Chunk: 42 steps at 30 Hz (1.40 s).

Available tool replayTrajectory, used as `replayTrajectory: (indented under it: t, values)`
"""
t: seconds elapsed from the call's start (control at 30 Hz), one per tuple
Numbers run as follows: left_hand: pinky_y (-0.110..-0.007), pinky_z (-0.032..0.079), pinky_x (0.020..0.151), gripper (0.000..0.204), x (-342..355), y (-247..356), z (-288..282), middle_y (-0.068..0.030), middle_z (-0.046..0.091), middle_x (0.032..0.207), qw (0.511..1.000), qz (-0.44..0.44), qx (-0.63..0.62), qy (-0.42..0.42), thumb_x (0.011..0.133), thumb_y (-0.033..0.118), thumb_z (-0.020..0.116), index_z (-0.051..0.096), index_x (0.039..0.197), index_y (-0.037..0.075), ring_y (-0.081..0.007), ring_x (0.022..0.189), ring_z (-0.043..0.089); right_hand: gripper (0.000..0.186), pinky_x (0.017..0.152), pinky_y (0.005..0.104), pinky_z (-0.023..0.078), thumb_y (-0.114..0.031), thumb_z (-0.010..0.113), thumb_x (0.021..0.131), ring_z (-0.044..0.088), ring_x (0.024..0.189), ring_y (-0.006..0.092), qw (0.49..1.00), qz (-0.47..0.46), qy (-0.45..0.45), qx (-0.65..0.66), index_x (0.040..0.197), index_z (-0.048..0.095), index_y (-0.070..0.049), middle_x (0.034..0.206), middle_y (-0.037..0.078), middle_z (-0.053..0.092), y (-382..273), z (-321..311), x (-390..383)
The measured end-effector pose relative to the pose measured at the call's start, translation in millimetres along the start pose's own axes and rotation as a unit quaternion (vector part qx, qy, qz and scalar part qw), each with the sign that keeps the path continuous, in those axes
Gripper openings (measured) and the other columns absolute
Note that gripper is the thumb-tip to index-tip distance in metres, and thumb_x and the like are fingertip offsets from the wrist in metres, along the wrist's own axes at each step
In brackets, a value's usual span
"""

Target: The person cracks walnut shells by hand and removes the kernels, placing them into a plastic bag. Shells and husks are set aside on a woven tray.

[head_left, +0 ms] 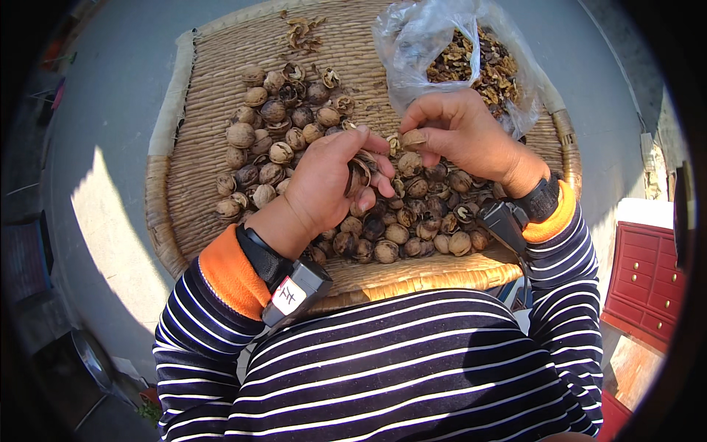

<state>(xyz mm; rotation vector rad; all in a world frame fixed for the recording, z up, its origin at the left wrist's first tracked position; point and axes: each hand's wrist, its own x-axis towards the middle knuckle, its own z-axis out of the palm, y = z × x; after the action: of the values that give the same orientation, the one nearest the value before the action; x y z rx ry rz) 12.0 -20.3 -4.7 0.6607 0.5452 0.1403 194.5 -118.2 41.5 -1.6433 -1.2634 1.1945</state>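
Note:
My left hand (pixel 335 173) is curled, palm turned up and to the right, around pieces of cracked walnut shell (pixel 359 173). To its right, my right hand (pixel 460 132) pinches a piece of walnut shell (pixel 414 138) between thumb and fingers. Both hands hover over a heap of walnuts (pixel 398 233), some whole and some cracked, on a woven wicker tray (pixel 213 103). Another cluster of walnuts (pixel 272 110) lies beyond and left of my left hand. Past my right hand sits a clear plastic bag (pixel 412 44) holding brown walnut kernels (pixel 497 66).
Shell scraps (pixel 303 33) lie near the tray's far edge. A red chest of drawers (pixel 641 272) stands at the right. At the lower left is a round metal pan-like object (pixel 90 359). Both my wrists wear black strapped devices (pixel 298 291).

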Motion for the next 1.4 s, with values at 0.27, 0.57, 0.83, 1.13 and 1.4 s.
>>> replayTrajectory:
  t: [0.27, 0.57, 0.83, 1.13, 1.4]
  values:
    - [-0.026, 0.037, 0.042, 0.039, -2, 0, 2, -0.0137, 0.061, 0.083, 0.997, -0.025, 0.012, -0.074, 0.099, 0.033, 0.040, 0.058, 0.098, -0.002, -0.0206, 0.063, 0.059, 0.017, 0.060, 0.0218, 0.051, -0.001, 0.058, 0.087, 0.064, 0.078, 0.0098, 0.995, -0.029, 0.022, -0.098, 0.103, 0.064, 0.000, 0.088, 0.004, 0.066, -23, -23, -16]
    - [-0.024, 0.035, 0.039, 0.015, -7, 5, 2, -0.0075, 0.061, 0.073, 0.999, 0.009, 0.010, -0.044, 0.092, 0.015, 0.055, 0.062, 0.092, 0.001, -0.0148, 0.053, 0.054, 0.035, 0.082, 0.0422, 0.048, 0.000, 0.062, 0.072, 0.059, 0.095, 0.0403, 0.875, 0.049, -0.032, -0.480, 0.107, 0.060, 0.002, 0.098, 0.022, 0.063, 30, -37, -32]
    - [-0.023, 0.035, 0.039, 0.016, -6, 4, 2, -0.0067, 0.061, 0.073, 0.999, 0.022, 0.032, -0.023, 0.093, 0.014, 0.054, 0.062, 0.092, 0.000, -0.0143, 0.052, 0.053, 0.032, 0.079, 0.0447, 0.048, 0.001, 0.060, 0.071, 0.058, 0.094, 0.0405, 0.884, -0.073, 0.084, -0.455, 0.103, 0.058, 0.000, 0.096, 0.022, 0.062, 36, -50, -35]
    - [-0.023, 0.035, 0.039, 0.016, -6, 3, 0, -0.0065, 0.060, 0.072, 0.998, 0.023, 0.049, -0.019, 0.093, 0.014, 0.054, 0.062, 0.092, 0.000, -0.0144, 0.051, 0.053, 0.018, 0.070, 0.0446, 0.048, -0.004, 0.064, 0.072, 0.060, 0.082, 0.0402, 0.846, 0.025, -0.001, -0.533, 0.089, 0.061, -0.002, 0.080, 0.020, 0.063, 38, -40, -35]
    - [-0.023, 0.034, 0.040, 0.016, -6, 2, 0, -0.0063, 0.060, 0.072, 0.998, 0.016, 0.065, -0.008, 0.092, 0.015, 0.055, 0.061, 0.092, 0.000, -0.0146, 0.051, 0.052, 0.033, 0.072, 0.0452, 0.048, -0.005, 0.067, 0.071, 0.059, 0.083, 0.0405, 0.881, 0.007, 0.037, -0.472, 0.101, 0.053, -0.002, 0.085, 0.021, 0.061, 44, -33, -33]
